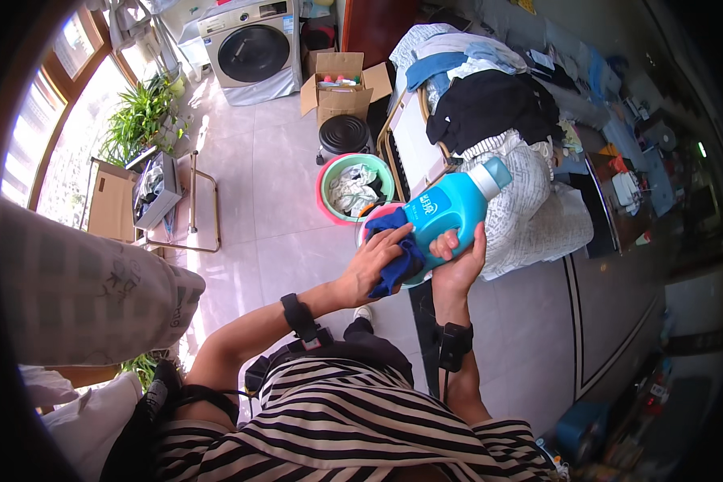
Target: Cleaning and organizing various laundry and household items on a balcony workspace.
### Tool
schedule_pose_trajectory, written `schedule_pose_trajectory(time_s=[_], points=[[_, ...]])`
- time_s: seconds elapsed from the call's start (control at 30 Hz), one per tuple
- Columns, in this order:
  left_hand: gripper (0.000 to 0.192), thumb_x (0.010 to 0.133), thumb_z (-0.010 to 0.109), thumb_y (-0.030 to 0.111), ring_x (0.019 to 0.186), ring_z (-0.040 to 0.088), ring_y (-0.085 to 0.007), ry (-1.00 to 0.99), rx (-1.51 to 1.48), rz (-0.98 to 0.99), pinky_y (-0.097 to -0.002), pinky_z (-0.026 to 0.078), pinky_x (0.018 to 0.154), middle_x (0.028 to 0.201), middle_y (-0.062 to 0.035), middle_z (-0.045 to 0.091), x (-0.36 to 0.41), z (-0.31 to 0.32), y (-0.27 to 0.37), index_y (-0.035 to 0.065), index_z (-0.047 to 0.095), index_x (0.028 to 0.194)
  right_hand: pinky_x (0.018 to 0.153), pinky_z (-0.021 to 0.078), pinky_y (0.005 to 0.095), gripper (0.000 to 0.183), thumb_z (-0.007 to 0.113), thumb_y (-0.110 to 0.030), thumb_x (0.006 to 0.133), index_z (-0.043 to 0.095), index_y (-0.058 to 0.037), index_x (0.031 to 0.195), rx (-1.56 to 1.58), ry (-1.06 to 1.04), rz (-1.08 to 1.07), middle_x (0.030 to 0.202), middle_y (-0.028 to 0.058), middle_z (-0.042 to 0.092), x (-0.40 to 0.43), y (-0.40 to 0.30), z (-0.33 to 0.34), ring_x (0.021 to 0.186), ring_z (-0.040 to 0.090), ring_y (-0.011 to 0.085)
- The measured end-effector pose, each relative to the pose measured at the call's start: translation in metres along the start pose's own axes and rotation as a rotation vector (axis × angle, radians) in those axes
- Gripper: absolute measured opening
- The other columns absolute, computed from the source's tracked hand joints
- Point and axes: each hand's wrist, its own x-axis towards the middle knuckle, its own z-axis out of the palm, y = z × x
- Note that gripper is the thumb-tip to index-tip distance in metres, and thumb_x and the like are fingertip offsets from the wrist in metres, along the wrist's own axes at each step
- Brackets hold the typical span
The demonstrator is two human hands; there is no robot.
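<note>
A turquoise laundry detergent bottle (452, 196) with a pale cap is held tilted in front of me, its capped end up and to the right. My right hand (461, 259) grips it by the handle, fingers curled through the opening. Under my left hand (370, 265) a dark blue cloth (400, 268) is bunched against the lower part of the bottle. The cloth and my fingers cover the bottle's base. Partly hidden behind the cloth is a pink basin (364, 226).
A green basin (386, 172) of clothes stands on the tiled floor beside a black round stool (343, 135). Behind it are an open cardboard box (340, 107) and a washing machine (211, 27). Clothes (488, 108) are heaped at right; a folding metal frame (217, 208) stands left.
</note>
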Motion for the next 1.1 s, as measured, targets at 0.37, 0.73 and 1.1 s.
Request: schedule_pose_trajectory(time_s=[0.37, 0.73, 1.1], points=[[0.048, 0.088, 0.036, 0.039, 0.101, 0.054, -0.0282, 0.471, -1.701, -1.284, -0.0418, 0.041, 0.092, 0.114, -0.0154, 0.054, -0.016, 0.018, -0.026, 0.0018, 0.047, 0.116, 0.036, 0.0164, 0.0241, 0.059, 0.033, -0.059, 0.085, 0.028, -0.0138, 0.046, -0.085, -0.185, 0.114, 0.039, -0.0033, 0.022, -0.004, 0.004, 0.002, 0.032, 0.019, 0.0104], [0.068, 0.079, 0.051, 0.056, 0.108, 0.048, -0.0262, 0.715, -1.438, -1.042, -0.0404, 0.038, 0.095, 0.123, -0.0095, 0.048, -0.035, -0.022, -0.03, 0.0079, 0.04, 0.126, 0.031, 0.0271, 0.0199, 0.044, 0.053, -0.046, 0.084, 0.04, -0.0044, 0.077, -0.418, -0.562, 0.15, 0.048, -0.0017, 0.039, -0.005, 0.01, 0.056, 0.035, 0.035, 0.0045], [0.066, 0.08, 0.05, 0.053, 0.109, 0.046, -0.0257, 0.881, -1.122, -0.599, -0.0403, 0.037, 0.096, 0.122, -0.0091, 0.047, 0.015, -0.117, -0.02, 0.0081, 0.038, 0.127, 0.031, 0.0333, 0.0266, 0.048, 0.047, -0.047, 0.086, 0.032, -0.0024, 0.076, -0.389, -1.046, 0.085, 0.047, 0.0037, 0.041, -0.014, 0.004, 0.2, 0.034, 0.04, 0.0107]])
